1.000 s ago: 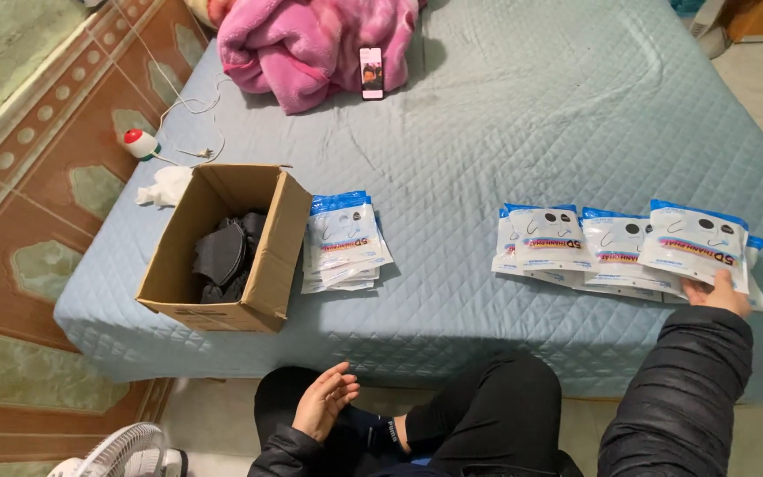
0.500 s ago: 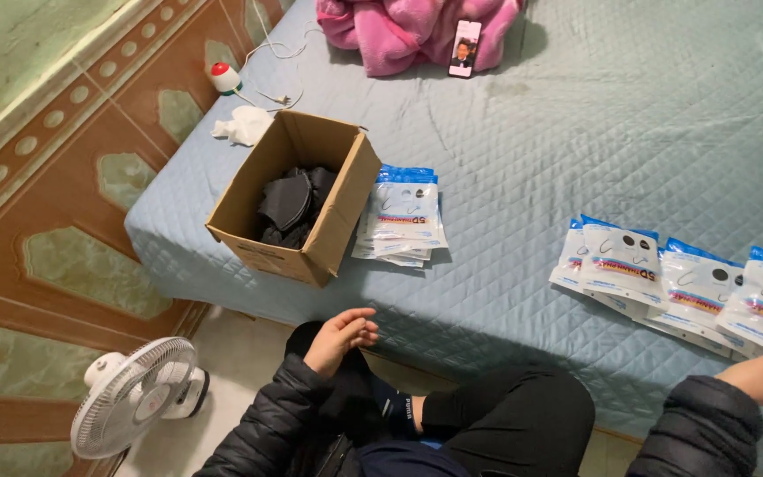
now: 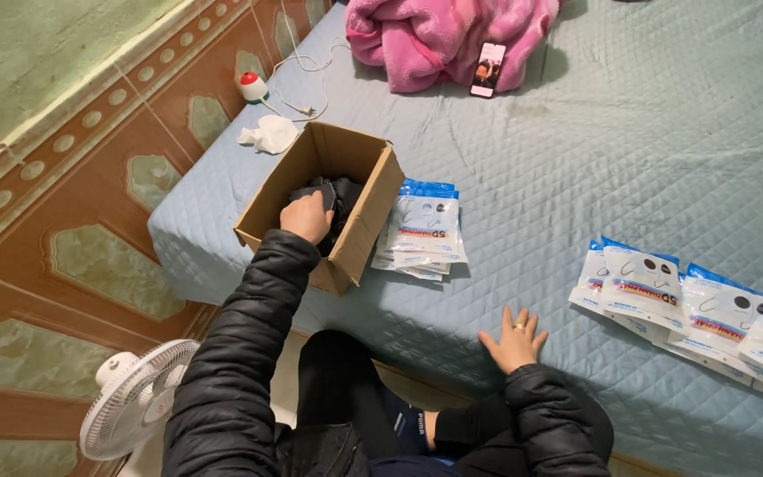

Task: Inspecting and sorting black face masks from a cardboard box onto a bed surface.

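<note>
My left hand reaches down into an open cardboard box at the left edge of the bed. Its fingers curl onto a pile of black fabric items inside, and the grip itself is hidden. My right hand lies flat on the blue quilted bedcover near the front edge, fingers spread, holding nothing. A stack of white and blue flat packets rests against the box's right side. More of the same packets lie overlapped in a row to the right of my right hand.
A pink blanket with a phone leaning on it lies at the back of the bed. A crumpled white tissue, a small red and white device and a cable sit behind the box. A white fan stands on the floor at lower left.
My left hand rose from my lap and went into the box. My right hand left the row of packets and came to rest flat on the bedcover. The view shifted left.
</note>
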